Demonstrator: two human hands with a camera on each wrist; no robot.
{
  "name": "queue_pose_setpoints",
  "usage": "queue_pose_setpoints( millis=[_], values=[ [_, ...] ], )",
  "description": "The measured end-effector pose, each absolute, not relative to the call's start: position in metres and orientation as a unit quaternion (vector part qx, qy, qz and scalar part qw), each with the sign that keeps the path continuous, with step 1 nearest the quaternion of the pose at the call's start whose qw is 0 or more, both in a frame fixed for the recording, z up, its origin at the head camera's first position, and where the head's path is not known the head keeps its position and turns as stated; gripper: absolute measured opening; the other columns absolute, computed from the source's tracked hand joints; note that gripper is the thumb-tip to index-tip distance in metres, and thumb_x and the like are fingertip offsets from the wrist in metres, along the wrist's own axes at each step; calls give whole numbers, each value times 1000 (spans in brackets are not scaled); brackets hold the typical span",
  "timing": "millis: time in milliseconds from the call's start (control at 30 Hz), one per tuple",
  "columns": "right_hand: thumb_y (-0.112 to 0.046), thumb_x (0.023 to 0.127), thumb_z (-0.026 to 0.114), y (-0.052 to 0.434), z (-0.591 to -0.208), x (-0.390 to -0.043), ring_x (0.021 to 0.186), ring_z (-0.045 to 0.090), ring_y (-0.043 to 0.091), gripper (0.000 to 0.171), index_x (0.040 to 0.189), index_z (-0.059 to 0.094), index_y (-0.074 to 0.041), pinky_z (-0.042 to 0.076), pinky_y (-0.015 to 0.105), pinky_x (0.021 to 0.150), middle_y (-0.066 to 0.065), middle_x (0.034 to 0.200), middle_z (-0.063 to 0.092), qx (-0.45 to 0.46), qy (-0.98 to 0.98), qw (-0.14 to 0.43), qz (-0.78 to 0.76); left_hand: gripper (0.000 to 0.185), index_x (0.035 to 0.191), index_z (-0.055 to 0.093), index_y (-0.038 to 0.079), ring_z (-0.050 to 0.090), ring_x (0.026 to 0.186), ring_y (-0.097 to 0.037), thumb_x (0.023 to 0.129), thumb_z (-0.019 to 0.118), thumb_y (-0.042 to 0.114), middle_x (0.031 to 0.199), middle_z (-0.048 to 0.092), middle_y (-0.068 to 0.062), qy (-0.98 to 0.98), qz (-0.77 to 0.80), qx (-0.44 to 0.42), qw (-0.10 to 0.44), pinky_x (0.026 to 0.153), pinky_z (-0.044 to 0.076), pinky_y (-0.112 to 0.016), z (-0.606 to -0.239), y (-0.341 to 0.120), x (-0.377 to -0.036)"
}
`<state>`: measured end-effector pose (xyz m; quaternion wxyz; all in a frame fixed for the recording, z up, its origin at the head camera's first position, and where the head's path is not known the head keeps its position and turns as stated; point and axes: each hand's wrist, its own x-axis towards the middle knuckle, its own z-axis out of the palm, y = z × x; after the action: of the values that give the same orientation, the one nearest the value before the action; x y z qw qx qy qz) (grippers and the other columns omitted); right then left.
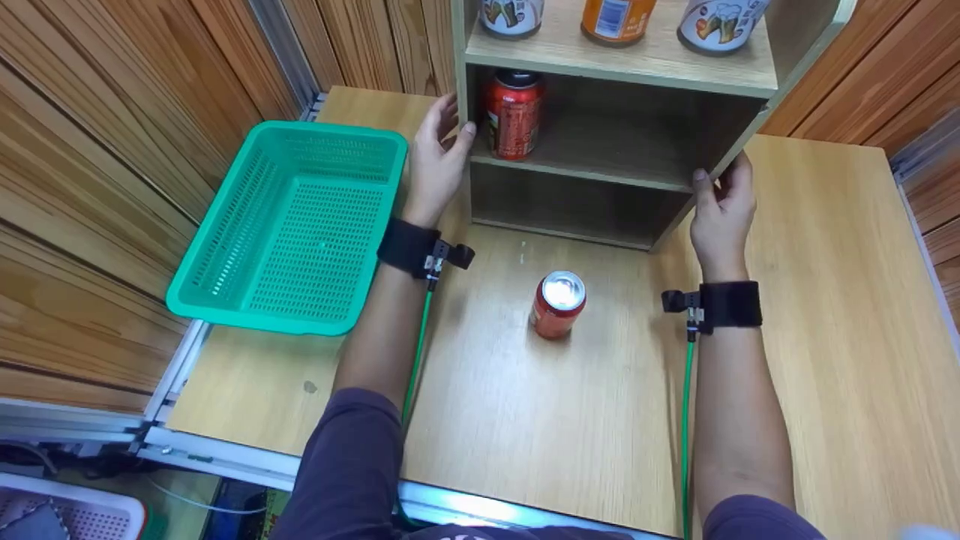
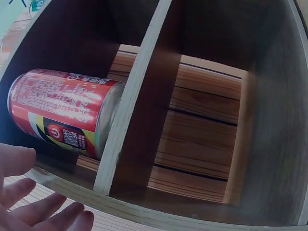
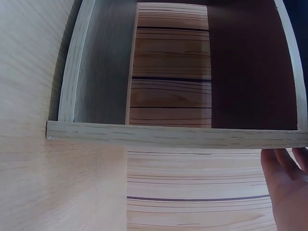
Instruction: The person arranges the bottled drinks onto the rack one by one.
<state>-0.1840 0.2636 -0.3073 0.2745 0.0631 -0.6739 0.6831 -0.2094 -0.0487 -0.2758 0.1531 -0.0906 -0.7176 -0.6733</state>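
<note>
Your left hand (image 1: 435, 161) and right hand (image 1: 721, 206) grip the shelf unit's (image 1: 637, 67) two sides, thumbs on front edges; red can (image 1: 557, 304) stands on the table (image 1: 525, 405) between your forearms.

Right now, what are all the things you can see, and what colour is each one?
Basket: one, green, on the table's left side.
Shelf: one, light wood, at the back of the table.
Can on the table: one, red with a silver top, in front of the shelf.
Can in the shelf: one, red, middle level, left end.
Cans on top level: three, partly cut off, one orange, two white.
Table: one, light wood.
Wrist bands: two, black, with green cables.
Left hand: on the shelf's left side.
Right hand: on the shelf's right side.
</note>
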Motion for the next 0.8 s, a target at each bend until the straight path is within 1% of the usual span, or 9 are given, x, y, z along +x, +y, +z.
queue_pose_setpoints(
  millis=[33,67,100,167,233,333,533,633,800],
  values=[
    [8,86,47,274,-318,-195,124,33,18,48,132,36,-2,24,33,102,11,134,37,62,-690,272,668,46,132,40,6,43,116,-13,88,55,12,130,45,-7,-713,-677,-85,163,95,35,-27,-290,-48,-225],
    [6,87,48,288,-333,-210,125,32,17,51,134,34,-6,24,31,102,8,136,35,67,-696,261,666,47,132,40,8,42,117,-13,88,56,12,130,45,-5,-711,-679,-84,165,95,35,-27,-303,-49,-239],
    [5,87,48,296,-341,-219,124,32,16,51,134,34,-7,25,30,101,7,135,36,68,-710,261,650,47,132,40,10,42,117,-13,88,56,11,130,45,-4,-708,-681,-83,166,95,35,-28,-312,-49,-249],
    [2,89,47,299,-346,-223,123,35,16,49,135,33,-9,28,29,100,6,134,38,72,-725,267,630,47,132,40,10,44,115,-13,87,57,11,129,46,-5,-711,-676,-84,175,93,37,-28,-318,-49,-255],
    [2,88,48,299,-347,-223,122,36,16,50,135,34,-8,30,29,99,6,133,39,72,-728,273,625,47,132,40,7,44,115,-13,87,56,9,130,45,-7,-712,-675,-87,173,93,37,-27,-315,-48,-253],
    [3,87,50,296,-341,-217,121,38,16,49,133,36,-7,32,31,98,6,131,41,76,-732,280,616,47,132,39,3,45,114,-13,88,54,8,130,45,-9,-716,-672,-88,167,92,38,-26,-307,-47,-245],
    [2,83,57,297,-331,-197,122,36,16,55,134,36,-5,31,34,98,6,134,40,76,-722,283,627,46,132,38,3,45,113,-13,89,53,8,130,45,-9,-720,-671,-82,157,91,38,-25,-307,-45,-243],
    [2,82,58,292,-320,-181,124,34,15,55,133,36,-3,28,33,100,5,135,38,77,-723,302,616,45,131,38,1,46,112,-13,89,53,6,129,46,-11,-720,-668,-91,164,91,39,-26,-306,-45,-244],
    [2,82,59,273,-305,-156,124,33,15,53,131,39,0,27,32,101,3,136,38,98,-757,335,552,44,129,40,-2,46,112,-15,88,53,3,128,46,-14,-715,-669,-107,175,92,38,-27,-305,-47,-244]
  ],
)
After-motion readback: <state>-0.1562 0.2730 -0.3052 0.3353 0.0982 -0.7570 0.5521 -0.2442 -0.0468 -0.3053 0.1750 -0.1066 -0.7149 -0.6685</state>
